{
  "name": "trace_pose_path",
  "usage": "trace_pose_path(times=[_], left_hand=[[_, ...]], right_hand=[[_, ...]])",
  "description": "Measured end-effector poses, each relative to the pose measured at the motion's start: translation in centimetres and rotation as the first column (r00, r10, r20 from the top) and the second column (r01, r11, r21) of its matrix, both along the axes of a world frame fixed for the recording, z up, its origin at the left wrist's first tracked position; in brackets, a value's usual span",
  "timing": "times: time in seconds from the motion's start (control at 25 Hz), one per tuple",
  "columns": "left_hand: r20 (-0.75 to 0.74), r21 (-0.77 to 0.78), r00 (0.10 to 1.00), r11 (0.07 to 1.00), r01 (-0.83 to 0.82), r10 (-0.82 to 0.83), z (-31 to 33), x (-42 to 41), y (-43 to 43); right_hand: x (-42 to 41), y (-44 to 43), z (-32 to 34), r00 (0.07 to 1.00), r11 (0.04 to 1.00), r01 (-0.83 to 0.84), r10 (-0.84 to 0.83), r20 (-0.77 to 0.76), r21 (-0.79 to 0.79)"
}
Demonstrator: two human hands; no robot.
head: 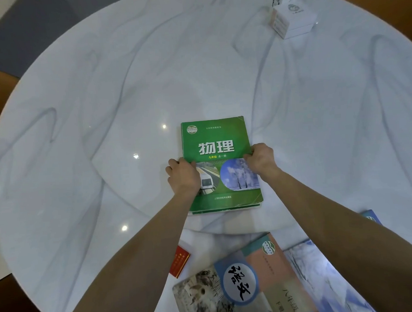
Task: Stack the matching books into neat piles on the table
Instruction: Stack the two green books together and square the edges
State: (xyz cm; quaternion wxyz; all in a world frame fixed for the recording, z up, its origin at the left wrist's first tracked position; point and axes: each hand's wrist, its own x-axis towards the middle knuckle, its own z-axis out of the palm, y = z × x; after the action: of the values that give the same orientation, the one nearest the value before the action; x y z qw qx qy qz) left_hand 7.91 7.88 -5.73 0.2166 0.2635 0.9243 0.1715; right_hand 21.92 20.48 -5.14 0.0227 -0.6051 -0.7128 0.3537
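Two hands, left hand (183,175) and right hand (260,159), on green book (217,140) side edges

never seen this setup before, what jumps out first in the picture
The green book at the middle of the round marble table, with the left hand and right hand gripping its side edges; it seems to lie on another green book. Other books lie at the near edge, a white box at the far right.

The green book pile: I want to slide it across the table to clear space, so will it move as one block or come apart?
The green book lies on at least one more; edges peek out below, so they could shear apart if pushed from the top. The glossy table probably lets the pile glide easily. The left hand and right hand press its sides, which should keep it together.
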Motion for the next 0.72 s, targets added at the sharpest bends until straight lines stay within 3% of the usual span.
trace_pose_path(times=[0.72], left_hand=[[-0.015,-0.011,0.999,0.999,0.046,-0.046,0.17,0.21,-0.46]], right_hand=[[0.18,-0.75,0.58,1.000,1.000,0.015,-0.015,0.017,-0.004]])
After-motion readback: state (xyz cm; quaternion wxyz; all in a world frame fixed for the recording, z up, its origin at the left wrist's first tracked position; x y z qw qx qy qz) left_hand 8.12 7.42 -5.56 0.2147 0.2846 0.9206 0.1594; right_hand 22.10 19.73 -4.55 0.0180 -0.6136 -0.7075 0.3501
